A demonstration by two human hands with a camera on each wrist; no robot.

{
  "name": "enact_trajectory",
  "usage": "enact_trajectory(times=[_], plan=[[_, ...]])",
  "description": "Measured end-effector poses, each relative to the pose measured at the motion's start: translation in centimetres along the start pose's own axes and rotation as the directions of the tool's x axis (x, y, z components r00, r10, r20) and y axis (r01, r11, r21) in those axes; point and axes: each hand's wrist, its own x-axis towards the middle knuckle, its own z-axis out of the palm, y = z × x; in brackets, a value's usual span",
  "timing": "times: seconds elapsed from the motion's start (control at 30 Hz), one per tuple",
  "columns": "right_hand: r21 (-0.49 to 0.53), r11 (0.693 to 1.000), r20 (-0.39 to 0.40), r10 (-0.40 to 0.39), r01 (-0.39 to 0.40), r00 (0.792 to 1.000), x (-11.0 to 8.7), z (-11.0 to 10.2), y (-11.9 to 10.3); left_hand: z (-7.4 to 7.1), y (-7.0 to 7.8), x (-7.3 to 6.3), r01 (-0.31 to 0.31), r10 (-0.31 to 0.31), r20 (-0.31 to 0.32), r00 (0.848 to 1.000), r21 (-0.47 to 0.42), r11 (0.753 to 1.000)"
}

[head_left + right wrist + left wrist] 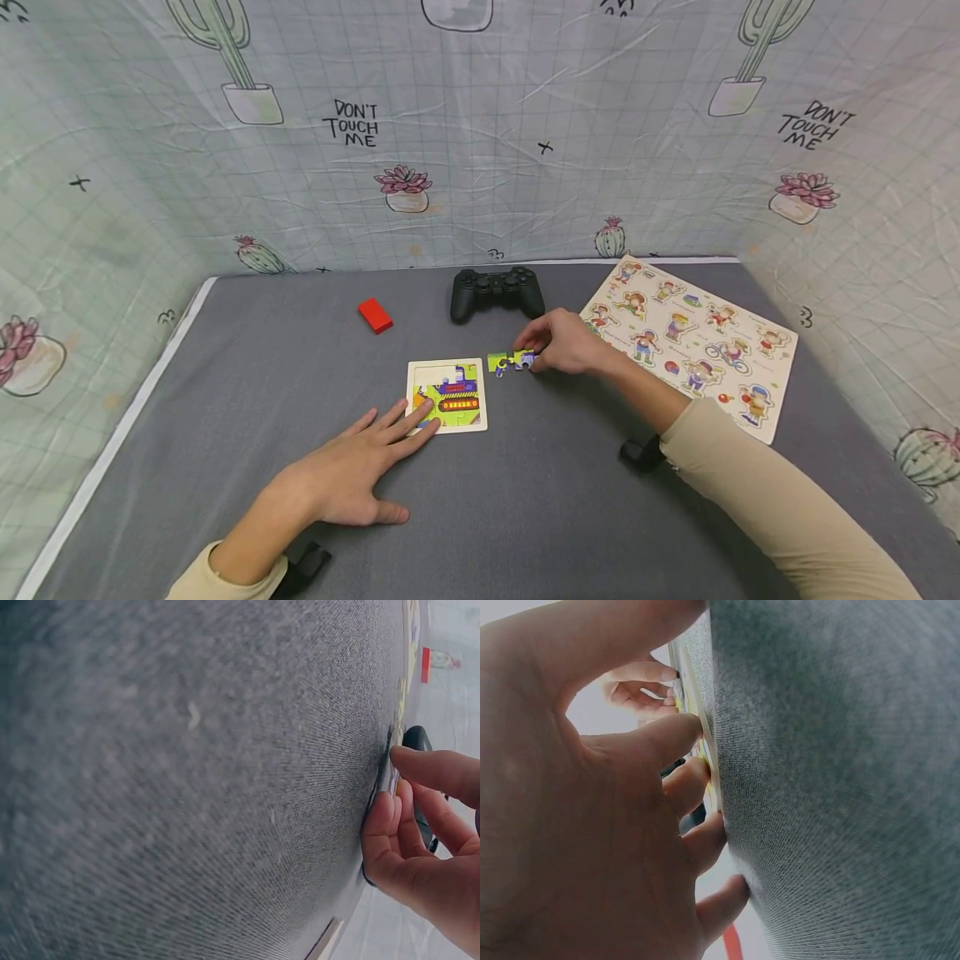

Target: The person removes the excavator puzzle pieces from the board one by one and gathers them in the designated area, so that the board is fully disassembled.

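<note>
A small square puzzle board [447,425] with a pale frame and a partly filled vehicle picture lies on the grey table. My left hand [348,471] is spread flat, fingertips resting on the board's left and lower edge. In the left wrist view these straight fingers [682,739] reach along the board's rim. To the right of the board are loose green and purple jigsaw pieces [501,362], lying close together. With thumb and fingers my right hand [566,342] pinches a jigsaw piece [526,358] at their right end; its fingers partly cover it.
Behind the pieces sits a black game controller [497,292]. A red block [375,316] lies at the back left. On the right, a large picture board [705,333] with cartoon children lies under the reach of the right forearm. Patterned cloth walls [480,208] enclose the table.
</note>
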Motion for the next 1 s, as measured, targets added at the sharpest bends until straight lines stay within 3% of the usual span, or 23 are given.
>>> enact_trajectory(times=[1.0], plan=[[-0.108,0.992,0.025,0.065,-0.062,0.998,0.53,-0.33,-0.50,0.10,0.00,-0.01,-0.003,0.003,-0.010,1.000,0.007,1.000]])
